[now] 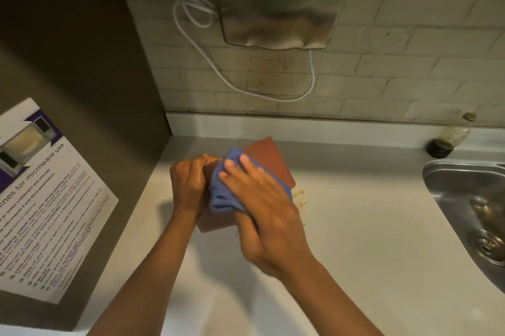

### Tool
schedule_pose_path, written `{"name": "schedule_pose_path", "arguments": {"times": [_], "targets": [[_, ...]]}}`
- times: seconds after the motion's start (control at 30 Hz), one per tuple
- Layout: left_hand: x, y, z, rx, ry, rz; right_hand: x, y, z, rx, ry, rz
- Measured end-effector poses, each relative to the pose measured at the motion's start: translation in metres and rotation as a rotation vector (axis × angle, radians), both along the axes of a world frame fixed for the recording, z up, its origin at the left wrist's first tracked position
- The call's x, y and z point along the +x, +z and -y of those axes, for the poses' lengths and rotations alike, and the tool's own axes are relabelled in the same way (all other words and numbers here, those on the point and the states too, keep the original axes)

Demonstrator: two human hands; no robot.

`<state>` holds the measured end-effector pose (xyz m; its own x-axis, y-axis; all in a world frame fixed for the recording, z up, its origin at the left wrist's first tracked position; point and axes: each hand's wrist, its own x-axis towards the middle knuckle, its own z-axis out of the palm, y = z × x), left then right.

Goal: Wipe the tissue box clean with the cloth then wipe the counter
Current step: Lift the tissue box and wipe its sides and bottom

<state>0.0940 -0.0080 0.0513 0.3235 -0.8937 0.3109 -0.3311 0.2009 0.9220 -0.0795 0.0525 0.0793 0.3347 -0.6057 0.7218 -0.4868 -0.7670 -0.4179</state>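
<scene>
My left hand (188,185) grips the tissue box (269,162) steady, so my right hand (262,199), fingers flat, should press the cloth (221,196) evenly over each face.

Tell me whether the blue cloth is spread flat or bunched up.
Bunched. The blue cloth lies crumpled in folds under the right hand, pressed against the tissue box, which the left hand holds.

hands (188,188) 2 | cloth (221,196) 1 | box (269,160) 1 | bottle (451,136) 1, blurry
</scene>
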Motion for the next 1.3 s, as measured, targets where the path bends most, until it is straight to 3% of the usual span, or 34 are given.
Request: {"name": "schedule_pose_path", "arguments": {"times": [0.2, 0.3, 0.43, 0.5, 0.57, 0.63, 0.7, 0.83, 1.0, 1.17, 1.3], "targets": [[-0.012, 0.007, -0.008, -0.142, 0.034, -0.067, -0.019, 0.016, 0.04, 0.355, -0.135, 0.286], [-0.013, 0.01, -0.007, -0.164, 0.046, -0.03, -0.014, 0.027, 0.042, 0.363, -0.148, 0.223], [-0.012, 0.015, -0.006, -0.266, 0.015, 0.203, 0.0, 0.028, 0.017, 0.283, -0.043, 0.164], [-0.003, 0.008, -0.007, -0.301, -0.009, 0.248, -0.005, 0.03, 0.002, 0.359, 0.032, 0.339], [0.001, 0.005, -0.012, -0.35, -0.018, 0.296, -0.018, 0.042, -0.002, 0.568, 0.062, 0.697], [0.001, 0.005, -0.016, -0.372, -0.018, 0.276, -0.034, 0.049, 0.007, 0.735, -0.063, 1.049], [-0.002, 0.008, -0.02, -0.411, -0.022, 0.25, -0.046, 0.05, 0.02, 0.8, -0.198, 1.177], [-0.007, 0.008, -0.018, -0.418, -0.04, 0.204, -0.051, 0.041, 0.038, 0.941, -0.245, 1.342], [-0.011, 0.005, -0.019, -0.398, -0.035, 0.175, -0.048, 0.03, 0.046, 1.133, 0.112, 1.703], [-0.013, -0.001, -0.016, -0.357, -0.014, 0.19, -0.034, 0.048, 0.035, 1.073, 0.396, 1.639], [-0.015, -0.002, -0.016, -0.323, -0.007, 0.138, -0.025, 0.041, 0.032, 0.693, 0.019, 1.021]]}}
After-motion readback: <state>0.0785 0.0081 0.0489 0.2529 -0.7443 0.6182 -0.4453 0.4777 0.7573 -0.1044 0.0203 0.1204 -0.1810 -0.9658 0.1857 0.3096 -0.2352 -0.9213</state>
